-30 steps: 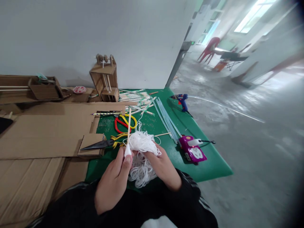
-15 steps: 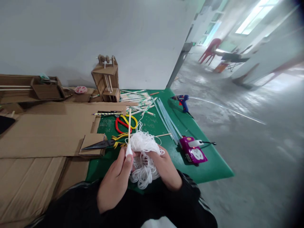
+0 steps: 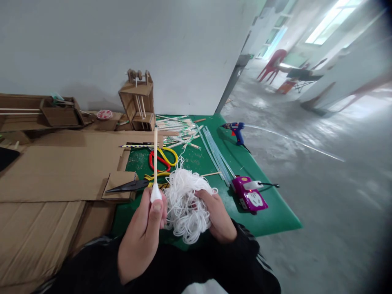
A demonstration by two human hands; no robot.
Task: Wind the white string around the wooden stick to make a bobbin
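Upright in my left hand (image 3: 141, 233) is a thin wooden stick (image 3: 155, 157) with white string wound into a bulge at its lower end. My left thumb and fingers are closed around that wound end. A loose, tangled bundle of white string (image 3: 186, 212) lies to the right of it, with my right hand (image 3: 218, 214) closed on its right side. Part of my right fingers is hidden in the loops. Just beyond my hands are black-bladed scissors (image 3: 128, 186) with yellow-and-black handles, and red-and-yellow-handled scissors (image 3: 161, 160).
A purple power strip (image 3: 249, 195) sits at the right, with clear glue sticks (image 3: 216, 157) and a blue glue gun (image 3: 235, 131) behind it. Cut sticks (image 3: 177, 128) lie at the back of the green table (image 3: 269, 220). Cardboard sheets (image 3: 61, 167) and a cardboard structure (image 3: 139, 100) are leftward.
My left hand has moved left with the stick, away from the string bundle. My right hand has shifted slightly, and more of the bundle shows between my hands.
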